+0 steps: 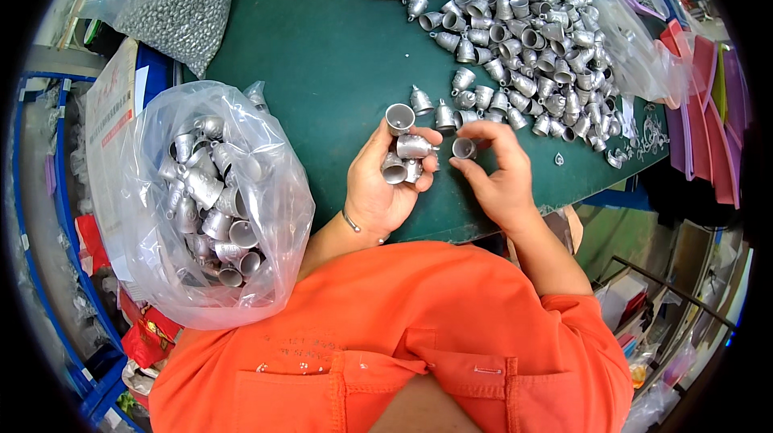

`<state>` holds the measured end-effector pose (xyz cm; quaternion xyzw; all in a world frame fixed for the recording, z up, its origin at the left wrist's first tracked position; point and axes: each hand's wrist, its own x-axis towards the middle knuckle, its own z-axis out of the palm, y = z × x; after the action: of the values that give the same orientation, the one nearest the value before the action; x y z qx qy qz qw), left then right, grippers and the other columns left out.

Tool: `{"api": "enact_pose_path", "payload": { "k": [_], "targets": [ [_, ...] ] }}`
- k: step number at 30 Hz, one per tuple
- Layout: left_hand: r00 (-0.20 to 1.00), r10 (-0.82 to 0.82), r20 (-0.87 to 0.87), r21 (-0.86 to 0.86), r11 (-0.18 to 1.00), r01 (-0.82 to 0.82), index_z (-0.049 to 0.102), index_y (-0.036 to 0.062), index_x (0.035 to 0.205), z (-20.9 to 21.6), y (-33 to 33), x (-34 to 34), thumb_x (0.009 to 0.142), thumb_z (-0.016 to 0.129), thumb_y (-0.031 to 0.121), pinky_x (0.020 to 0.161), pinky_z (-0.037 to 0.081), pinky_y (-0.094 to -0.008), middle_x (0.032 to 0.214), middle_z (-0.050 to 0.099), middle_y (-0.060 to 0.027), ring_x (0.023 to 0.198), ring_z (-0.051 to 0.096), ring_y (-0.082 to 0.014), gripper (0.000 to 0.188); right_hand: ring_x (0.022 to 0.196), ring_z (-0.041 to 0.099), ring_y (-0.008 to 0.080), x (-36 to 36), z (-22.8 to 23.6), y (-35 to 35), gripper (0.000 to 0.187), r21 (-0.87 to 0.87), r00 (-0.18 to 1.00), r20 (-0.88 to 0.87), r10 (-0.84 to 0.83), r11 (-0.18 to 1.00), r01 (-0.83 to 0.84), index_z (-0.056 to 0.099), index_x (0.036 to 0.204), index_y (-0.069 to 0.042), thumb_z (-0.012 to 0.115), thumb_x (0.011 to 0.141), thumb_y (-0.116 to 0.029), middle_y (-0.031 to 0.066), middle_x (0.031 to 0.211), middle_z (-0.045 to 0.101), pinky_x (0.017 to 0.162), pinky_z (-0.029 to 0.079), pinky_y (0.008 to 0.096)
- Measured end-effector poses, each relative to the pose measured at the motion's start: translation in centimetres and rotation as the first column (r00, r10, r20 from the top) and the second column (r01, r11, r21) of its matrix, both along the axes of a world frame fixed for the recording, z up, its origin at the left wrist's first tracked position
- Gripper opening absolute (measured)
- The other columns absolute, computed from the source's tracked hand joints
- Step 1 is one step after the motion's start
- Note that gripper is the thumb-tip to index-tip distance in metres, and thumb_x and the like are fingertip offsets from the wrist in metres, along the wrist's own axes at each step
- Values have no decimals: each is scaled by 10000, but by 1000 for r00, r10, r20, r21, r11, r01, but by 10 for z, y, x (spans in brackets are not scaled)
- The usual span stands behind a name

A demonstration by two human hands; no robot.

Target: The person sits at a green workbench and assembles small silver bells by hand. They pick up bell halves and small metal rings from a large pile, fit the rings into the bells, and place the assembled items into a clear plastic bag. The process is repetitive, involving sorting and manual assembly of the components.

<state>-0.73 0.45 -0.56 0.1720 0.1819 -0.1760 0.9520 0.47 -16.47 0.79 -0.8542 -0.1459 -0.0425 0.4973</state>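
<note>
Several small silver metal bells (415,146) rest in my left hand (377,187), its fingers curled round them. One of these bells turns its round mouth upward at the top of the group. My right hand (501,174) pinches a single bell (464,149) between thumb and forefinger, its opening facing me. A short gap separates the two hands, both above the near edge of the green table (322,71). Just beyond them, two bells stand on the tabletop, one of them upright (444,116). A big heap of loose bells (531,39) spreads over the far right.
At my left sits an open clear plastic bag (282,216) filled with bells. Behind it is another bag (181,18) of tiny silver pieces. Small metal findings (644,139) lie at the table's right corner, near pink and purple plastic bins (708,119).
</note>
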Motion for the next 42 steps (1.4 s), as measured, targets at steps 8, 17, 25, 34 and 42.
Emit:
{"api": "enact_pose_path", "payload": {
  "k": [8,17,25,34,42],
  "targets": [
    [999,-2,40,10,1000,2,492,89,982,-1,-1,0,974,324,353,472,409,-248,914,609,-118,674,565,-174,314,910,539,125,1,9,2,608,423,999,3,49,905,-45,429,1211,-21,706,676,65,65,1022,579,767,406,256],
    [985,70,160,218,970,-104,508,66,904,-3,-3,0,959,408,307,459,435,-256,889,621,-137,661,589,-187,266,861,547,240,6,6,-1,377,-9,994,58,89,996,-88,563,1018,-27,688,670,44,98,995,578,750,436,309],
    [950,150,274,378,891,-250,483,62,830,-1,-9,1,933,495,254,437,437,-223,804,629,-102,619,598,-149,218,870,551,279,4,15,14,333,149,999,14,49,988,-51,582,989,-20,724,690,-51,114,954,563,747,451,334],
    [964,199,176,295,924,-245,516,55,901,-4,-8,0,958,382,314,413,419,-230,740,570,-66,561,553,-128,297,750,572,250,28,68,67,384,161,822,525,220,923,-350,594,981,14,726,621,37,148,913,587,636,485,316],
    [959,197,206,279,927,-250,503,33,923,-1,-3,-1,880,466,141,459,444,-234,876,585,-111,636,559,-131,122,817,563,215,39,111,105,316,-9,653,613,445,830,-558,595,980,28,686,679,58,134,983,577,690,457,269]
  ]
}}
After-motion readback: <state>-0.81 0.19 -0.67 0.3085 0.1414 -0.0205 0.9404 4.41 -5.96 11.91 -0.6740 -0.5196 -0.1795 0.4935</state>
